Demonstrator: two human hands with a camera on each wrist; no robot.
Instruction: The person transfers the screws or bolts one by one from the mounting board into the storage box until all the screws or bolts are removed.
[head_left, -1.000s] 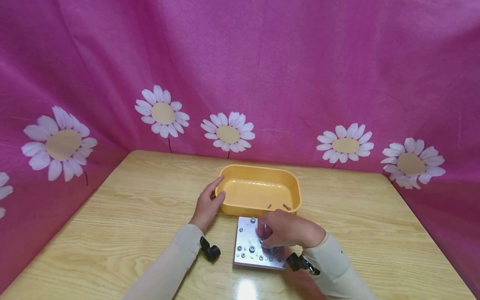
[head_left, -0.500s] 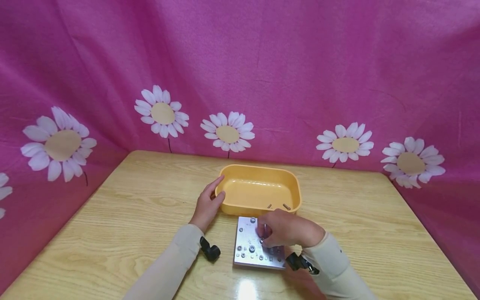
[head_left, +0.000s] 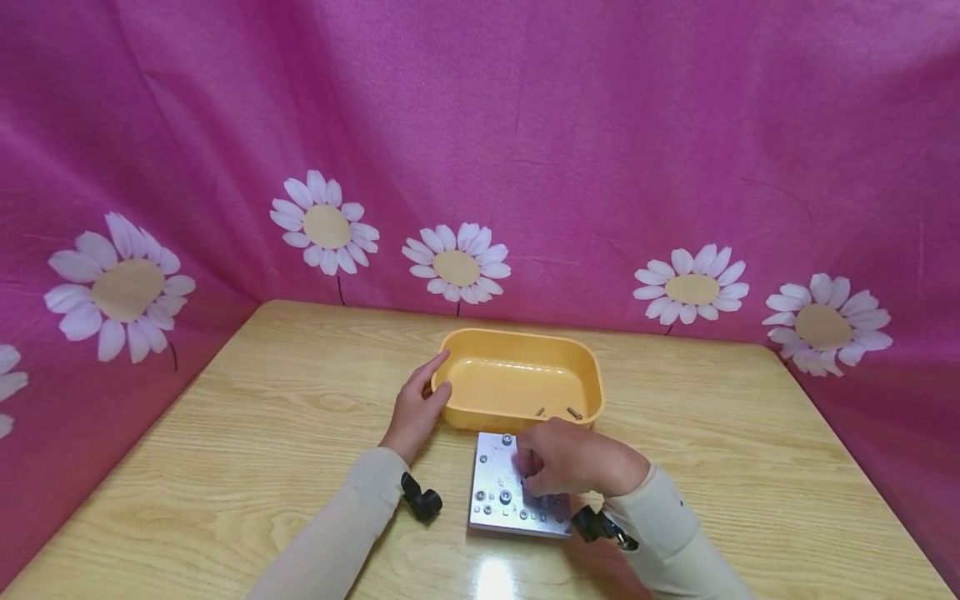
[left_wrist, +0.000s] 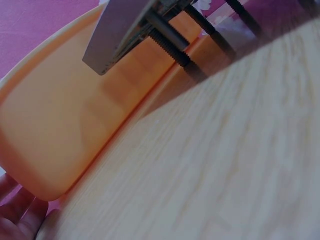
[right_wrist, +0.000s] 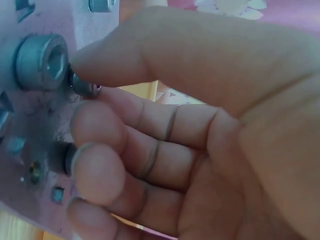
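A metal plate (head_left: 492, 477) carrying several socket-head screws lies before the yellow plastic tub. My right hand (head_left: 581, 460) is over its right half. In the right wrist view, thumb and index finger pinch the head of a small socket-head screw (right_wrist: 86, 86) that stands in the plate, beside a larger screw (right_wrist: 44, 62). At the tub's left end, my left hand (head_left: 414, 412) grips the tub (head_left: 491, 419), thumb over the rim and fingers along the side. From the left wrist, threaded screw shanks (left_wrist: 169, 50) show sticking out beneath the plate.
Two small screws lie inside the tub near its front right; one screw (head_left: 574, 413) is at the right. The wooden table (head_left: 285, 417) ends at a pink flowered curtain (head_left: 570, 167) behind and at both sides. A black wrist camera (head_left: 422, 500) sits on the left sleeve.
Hands, tub and plate stay in place. My right fingers shift slightly over the small screw, whose head is now more hidden in the head view.
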